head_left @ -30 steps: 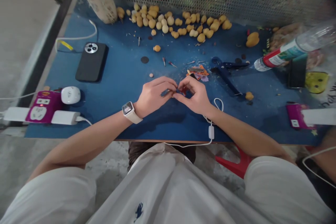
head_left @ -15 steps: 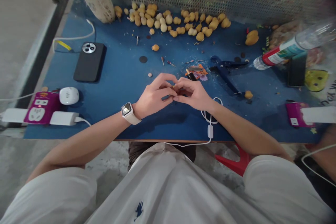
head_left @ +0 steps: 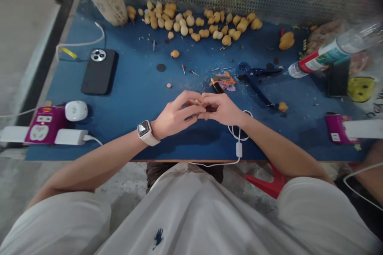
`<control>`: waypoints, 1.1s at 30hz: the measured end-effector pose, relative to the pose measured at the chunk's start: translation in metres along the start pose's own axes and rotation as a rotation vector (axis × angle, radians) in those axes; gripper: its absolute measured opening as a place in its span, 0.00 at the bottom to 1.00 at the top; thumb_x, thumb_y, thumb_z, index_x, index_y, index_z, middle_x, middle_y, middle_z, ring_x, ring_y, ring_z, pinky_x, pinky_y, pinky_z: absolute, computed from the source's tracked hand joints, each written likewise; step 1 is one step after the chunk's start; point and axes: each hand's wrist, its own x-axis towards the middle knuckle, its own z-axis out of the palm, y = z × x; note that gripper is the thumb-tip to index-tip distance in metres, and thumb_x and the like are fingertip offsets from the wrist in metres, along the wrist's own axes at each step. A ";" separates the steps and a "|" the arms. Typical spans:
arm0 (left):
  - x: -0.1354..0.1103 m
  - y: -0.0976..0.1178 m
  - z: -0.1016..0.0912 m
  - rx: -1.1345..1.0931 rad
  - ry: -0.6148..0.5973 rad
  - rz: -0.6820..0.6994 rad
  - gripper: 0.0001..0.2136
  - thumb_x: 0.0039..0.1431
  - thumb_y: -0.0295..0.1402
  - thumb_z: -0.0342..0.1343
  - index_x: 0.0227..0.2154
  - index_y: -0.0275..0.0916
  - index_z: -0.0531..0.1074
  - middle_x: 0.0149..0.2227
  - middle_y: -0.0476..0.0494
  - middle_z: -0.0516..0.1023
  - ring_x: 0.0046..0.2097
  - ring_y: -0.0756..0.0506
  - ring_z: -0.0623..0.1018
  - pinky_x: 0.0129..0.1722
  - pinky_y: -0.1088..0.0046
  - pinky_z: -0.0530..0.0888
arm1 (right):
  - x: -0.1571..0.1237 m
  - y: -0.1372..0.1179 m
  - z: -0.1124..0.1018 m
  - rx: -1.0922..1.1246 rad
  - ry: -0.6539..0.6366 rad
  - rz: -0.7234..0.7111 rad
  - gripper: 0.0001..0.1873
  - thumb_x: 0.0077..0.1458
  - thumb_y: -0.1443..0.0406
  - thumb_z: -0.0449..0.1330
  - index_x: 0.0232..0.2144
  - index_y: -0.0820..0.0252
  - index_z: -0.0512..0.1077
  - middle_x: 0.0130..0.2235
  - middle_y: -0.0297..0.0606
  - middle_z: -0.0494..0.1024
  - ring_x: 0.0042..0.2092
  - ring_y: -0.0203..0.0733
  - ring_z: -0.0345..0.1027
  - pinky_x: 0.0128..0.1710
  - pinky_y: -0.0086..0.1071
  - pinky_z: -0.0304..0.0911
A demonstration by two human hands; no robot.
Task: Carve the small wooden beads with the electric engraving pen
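My left hand [head_left: 176,114], with a white watch [head_left: 145,130] on the wrist, and my right hand [head_left: 223,108] meet fingertip to fingertip over the blue table [head_left: 134,87]. Both are curled in a pinch round a small thing between them; a thin dark stick shows under the left fingers and a tiny yellowish bit [head_left: 197,101] sits at the fingertips. What it is I cannot make out. A white cable [head_left: 238,135] loops by my right wrist.
Many small yellow gourds [head_left: 191,24] lie along the back by a mesh screen. A black phone [head_left: 99,71], purple power strip [head_left: 44,124], blue pliers [head_left: 257,79], coloured scraps [head_left: 224,81], a lying bottle [head_left: 329,53] and loose bits surround my hands.
Both hands drew a little closer to me and pressed tighter together. The view shifted slightly; nothing else on the table moved.
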 end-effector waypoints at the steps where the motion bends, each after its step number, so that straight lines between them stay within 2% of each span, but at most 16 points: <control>1: 0.000 0.001 0.000 -0.001 -0.006 -0.004 0.12 0.86 0.23 0.63 0.63 0.44 0.82 0.63 0.39 0.86 0.48 0.47 0.95 0.48 0.68 0.99 | 0.000 0.001 0.000 0.028 0.003 -0.011 0.23 0.75 0.44 0.83 0.41 0.54 0.87 0.44 0.33 0.79 0.37 0.37 0.71 0.41 0.37 0.78; 5: 0.000 0.000 -0.002 -0.006 -0.041 -0.056 0.16 0.82 0.22 0.67 0.64 0.47 0.81 0.62 0.39 0.87 0.49 0.45 0.94 0.46 0.68 0.96 | 0.000 -0.004 0.006 0.039 0.047 -0.052 0.14 0.75 0.52 0.84 0.41 0.53 0.91 0.44 0.35 0.81 0.38 0.39 0.77 0.41 0.38 0.80; 7: -0.001 -0.003 -0.003 -0.006 -0.048 -0.083 0.20 0.80 0.21 0.67 0.67 0.48 0.81 0.62 0.39 0.88 0.49 0.46 0.93 0.47 0.70 0.95 | 0.000 -0.012 0.008 -0.008 0.117 -0.090 0.13 0.73 0.52 0.85 0.41 0.51 0.91 0.44 0.36 0.83 0.39 0.42 0.78 0.39 0.38 0.79; 9: -0.003 -0.008 -0.004 -0.022 -0.050 -0.141 0.26 0.78 0.19 0.66 0.72 0.50 0.80 0.61 0.41 0.90 0.48 0.48 0.93 0.50 0.71 0.94 | 0.001 -0.020 0.002 -0.056 0.224 -0.147 0.14 0.71 0.51 0.87 0.39 0.49 0.91 0.42 0.35 0.83 0.35 0.39 0.75 0.34 0.36 0.75; 11: -0.004 -0.014 -0.004 -0.066 -0.058 -0.238 0.29 0.76 0.19 0.65 0.75 0.47 0.78 0.57 0.44 0.92 0.46 0.49 0.92 0.52 0.70 0.94 | 0.004 -0.024 -0.019 -0.104 0.420 -0.170 0.19 0.73 0.48 0.86 0.37 0.49 0.88 0.37 0.31 0.81 0.28 0.35 0.68 0.28 0.35 0.68; 12: -0.004 -0.017 -0.004 -0.093 -0.064 -0.299 0.29 0.75 0.20 0.65 0.75 0.45 0.78 0.55 0.45 0.93 0.46 0.49 0.92 0.53 0.70 0.94 | 0.006 -0.024 -0.034 -0.137 0.599 -0.192 0.25 0.74 0.43 0.84 0.34 0.49 0.85 0.33 0.30 0.77 0.25 0.35 0.65 0.25 0.35 0.64; 13: -0.005 -0.020 -0.003 -0.122 -0.064 -0.359 0.29 0.74 0.21 0.65 0.74 0.43 0.79 0.52 0.46 0.93 0.45 0.49 0.92 0.53 0.70 0.94 | 0.008 -0.024 -0.051 -0.146 0.794 -0.152 0.31 0.77 0.37 0.79 0.32 0.50 0.82 0.30 0.30 0.74 0.25 0.36 0.64 0.25 0.36 0.63; 14: -0.005 -0.023 -0.003 -0.153 -0.055 -0.413 0.28 0.74 0.22 0.66 0.73 0.42 0.80 0.49 0.46 0.94 0.45 0.49 0.92 0.53 0.69 0.94 | 0.009 -0.023 -0.068 -0.147 0.997 -0.114 0.38 0.79 0.29 0.71 0.33 0.50 0.80 0.30 0.32 0.75 0.24 0.36 0.63 0.22 0.36 0.56; 16: -0.006 -0.026 -0.001 -0.221 -0.013 -0.491 0.26 0.73 0.24 0.68 0.71 0.40 0.81 0.49 0.45 0.95 0.43 0.48 0.93 0.52 0.69 0.95 | 0.007 -0.020 -0.093 -0.164 1.107 0.034 0.47 0.73 0.19 0.62 0.48 0.53 0.85 0.37 0.39 0.82 0.25 0.39 0.68 0.21 0.37 0.51; 17: -0.006 -0.028 0.000 -0.254 0.011 -0.517 0.25 0.73 0.25 0.69 0.71 0.40 0.81 0.49 0.44 0.95 0.43 0.48 0.93 0.51 0.69 0.95 | 0.004 -0.020 -0.099 -0.186 1.101 0.092 0.51 0.67 0.16 0.64 0.51 0.55 0.85 0.37 0.41 0.83 0.24 0.39 0.67 0.21 0.38 0.49; 18: -0.006 -0.029 0.002 -0.284 0.028 -0.538 0.25 0.73 0.25 0.70 0.70 0.40 0.82 0.50 0.42 0.96 0.42 0.48 0.93 0.49 0.69 0.95 | 0.000 -0.020 -0.100 -0.278 1.000 0.119 0.48 0.66 0.19 0.68 0.50 0.56 0.86 0.37 0.41 0.84 0.26 0.40 0.69 0.23 0.39 0.56; 19: -0.007 -0.029 0.002 -0.307 0.032 -0.558 0.25 0.72 0.26 0.71 0.69 0.40 0.82 0.50 0.41 0.96 0.42 0.48 0.93 0.49 0.69 0.95 | -0.005 -0.021 -0.096 -0.415 0.852 0.118 0.41 0.70 0.25 0.72 0.48 0.56 0.87 0.38 0.42 0.85 0.30 0.43 0.75 0.31 0.41 0.69; 20: -0.007 -0.029 0.003 -0.320 0.022 -0.576 0.24 0.73 0.26 0.72 0.69 0.41 0.82 0.50 0.40 0.96 0.42 0.48 0.93 0.49 0.69 0.95 | -0.009 -0.021 -0.089 -0.558 0.727 0.102 0.34 0.73 0.30 0.75 0.46 0.54 0.87 0.39 0.43 0.87 0.36 0.47 0.80 0.41 0.46 0.78; 23: -0.007 -0.028 0.003 -0.331 -0.037 -0.595 0.22 0.75 0.28 0.73 0.69 0.41 0.82 0.49 0.39 0.97 0.43 0.46 0.95 0.52 0.67 0.96 | -0.019 -0.012 -0.064 -0.765 0.519 0.098 0.26 0.72 0.38 0.81 0.51 0.51 0.89 0.46 0.47 0.88 0.46 0.59 0.85 0.56 0.58 0.86; 28: -0.005 -0.030 0.004 -0.352 -0.013 -0.618 0.22 0.77 0.34 0.76 0.68 0.41 0.81 0.46 0.41 0.95 0.44 0.43 0.95 0.53 0.62 0.97 | -0.016 0.014 -0.051 -0.848 0.461 0.165 0.24 0.71 0.42 0.81 0.51 0.52 0.86 0.48 0.50 0.85 0.52 0.67 0.86 0.62 0.66 0.86; 33: -0.005 -0.048 0.003 -0.365 0.096 -0.641 0.25 0.76 0.43 0.82 0.67 0.44 0.81 0.47 0.40 0.93 0.46 0.39 0.96 0.51 0.56 0.98 | -0.012 0.004 -0.033 -0.767 0.442 0.082 0.19 0.74 0.51 0.77 0.58 0.51 0.82 0.58 0.52 0.86 0.59 0.67 0.85 0.68 0.66 0.84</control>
